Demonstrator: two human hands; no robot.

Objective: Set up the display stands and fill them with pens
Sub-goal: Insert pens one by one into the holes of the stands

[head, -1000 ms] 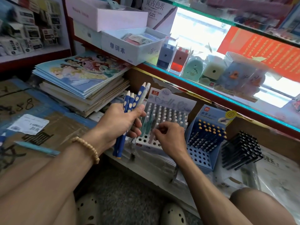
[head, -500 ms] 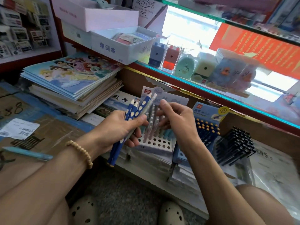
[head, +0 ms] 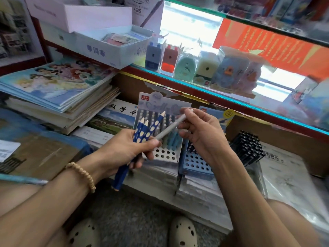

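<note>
My left hand grips a bunch of dark blue pens with pale dots, their tips pointing up. A grey pen slants out of that bunch, and my right hand pinches its upper end. Behind both hands stands a white display stand with rows of holes, partly filled with pale pens. A blue display stand holding dark pens sits to its right. Further right a black bundle of pens leans on its side.
A stack of picture books lies at left, with white boxes above. A glass shelf edge with pencil sharpeners runs over the stands. Plastic-wrapped packs lie at right. My shoes are below on the grey floor.
My right hand came away from the white stand, rose to the bunch in my left hand and took hold of the grey pen's upper end. The view shifted slightly.
</note>
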